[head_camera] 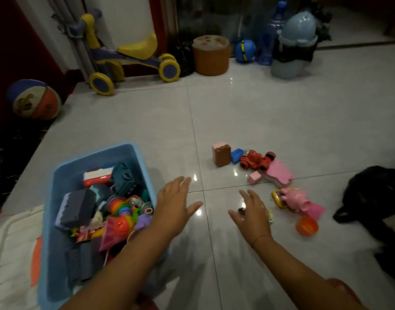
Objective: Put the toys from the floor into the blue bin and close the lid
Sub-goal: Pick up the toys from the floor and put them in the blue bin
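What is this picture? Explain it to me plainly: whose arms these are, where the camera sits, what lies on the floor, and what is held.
There is no machine here. A person wears one camera on the head, looking forward and down, so the two bare arms are their own. The left hand hovers beside the blue bin, which is piled with toys and has no lid on. The right hand reaches over the tiled floor. Both hands have straight, spread fingers and grip nothing. Left on the floor are a brown-and-pink block, a blue block, a red toy car, a pink pig toy and an orange cup.
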A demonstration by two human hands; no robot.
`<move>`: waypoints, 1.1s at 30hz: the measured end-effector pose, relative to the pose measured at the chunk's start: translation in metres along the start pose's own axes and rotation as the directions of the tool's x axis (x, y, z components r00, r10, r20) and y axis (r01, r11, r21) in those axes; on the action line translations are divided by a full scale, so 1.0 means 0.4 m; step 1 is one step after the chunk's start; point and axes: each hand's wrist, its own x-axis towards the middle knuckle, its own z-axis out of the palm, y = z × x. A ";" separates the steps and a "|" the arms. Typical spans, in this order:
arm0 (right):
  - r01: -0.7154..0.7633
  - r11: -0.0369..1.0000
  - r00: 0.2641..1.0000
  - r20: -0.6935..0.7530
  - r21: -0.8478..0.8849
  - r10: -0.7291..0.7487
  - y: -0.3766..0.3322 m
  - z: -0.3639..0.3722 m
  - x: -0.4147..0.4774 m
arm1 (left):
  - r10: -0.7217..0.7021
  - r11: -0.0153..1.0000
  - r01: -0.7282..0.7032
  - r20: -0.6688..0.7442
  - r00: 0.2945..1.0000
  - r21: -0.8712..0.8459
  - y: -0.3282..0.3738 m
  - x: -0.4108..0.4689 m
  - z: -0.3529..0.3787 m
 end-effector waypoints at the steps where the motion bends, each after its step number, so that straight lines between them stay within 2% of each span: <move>1: -0.060 0.998 0.998 0.015 0.009 0.060 0.050 -0.008 0.011 | 0.037 0.999 -0.037 0.041 0.998 -0.010 0.039 0.018 0.034; 7: -0.260 0.966 0.958 0.122 -0.006 0.259 0.266 -0.002 0.038 | 0.139 0.989 -0.146 0.277 0.951 0.005 0.178 0.109 0.256; 13: -0.265 0.960 0.945 0.176 -0.088 0.277 0.350 0.052 0.074 | 0.135 0.985 -0.167 0.422 0.896 0.038 0.226 0.172 0.419; 16: -0.269 0.959 0.939 0.195 -0.092 0.282 0.376 0.073 0.090 | 0.118 0.989 -0.145 0.443 0.888 0.026 0.239 0.206 0.465; 21: -0.305 0.952 0.937 0.180 -0.003 0.301 0.404 0.092 0.108 | 0.075 0.996 -0.092 0.438 0.896 0.018 0.250 0.241 0.533; 24: -0.328 0.943 0.934 0.167 0.056 0.315 0.406 0.101 0.119 | 0.110 0.989 -0.144 0.461 0.881 0.040 0.259 0.244 0.564; 27: -0.337 0.937 0.937 0.125 0.091 0.325 0.400 0.113 0.120 | 0.169 0.972 -0.217 0.362 0.917 0.096 0.265 0.253 0.586; 28: -0.336 0.938 0.938 0.117 0.088 0.325 0.395 0.116 0.117 | 0.169 0.972 -0.213 0.327 0.930 0.103 0.263 0.254 0.591; 30: -0.339 0.936 0.937 0.119 0.094 0.327 0.385 0.124 0.107 | 0.135 0.987 -0.157 0.359 0.923 0.031 0.260 0.242 0.599; 33: -0.333 0.934 0.940 0.116 0.129 0.319 0.368 0.126 0.090 | 0.007 0.988 0.056 0.409 0.913 -0.144 0.245 0.205 0.590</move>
